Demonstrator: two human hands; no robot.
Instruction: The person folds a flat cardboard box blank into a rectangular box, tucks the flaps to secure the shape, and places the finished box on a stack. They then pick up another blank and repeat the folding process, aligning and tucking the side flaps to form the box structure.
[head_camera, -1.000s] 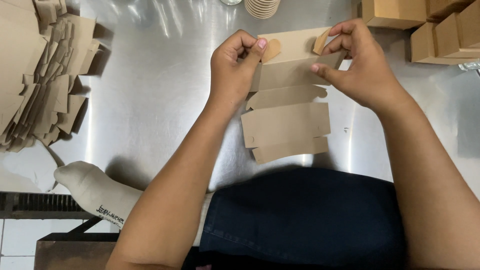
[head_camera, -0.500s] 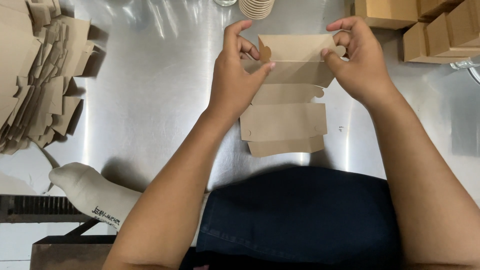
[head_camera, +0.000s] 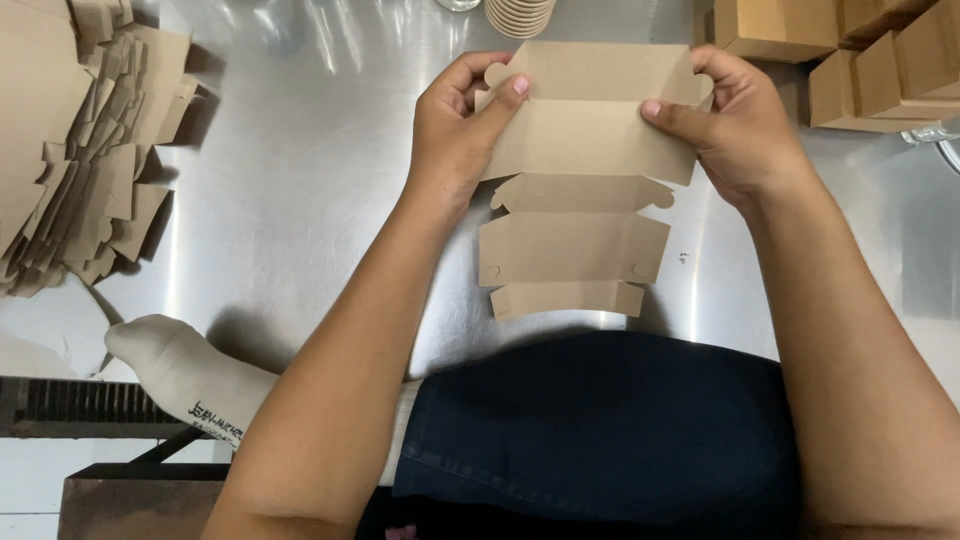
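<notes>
Both hands spread outward since before: left hand and right hand each grip an end of the cardboard blank, top panel now flattened.

Both hands are holding a flat brown cardboard blank above the steel desk, the left hand and right hand pinching its upper panels at either end. Loose blanks are lying left, folded boxes right.
</notes>
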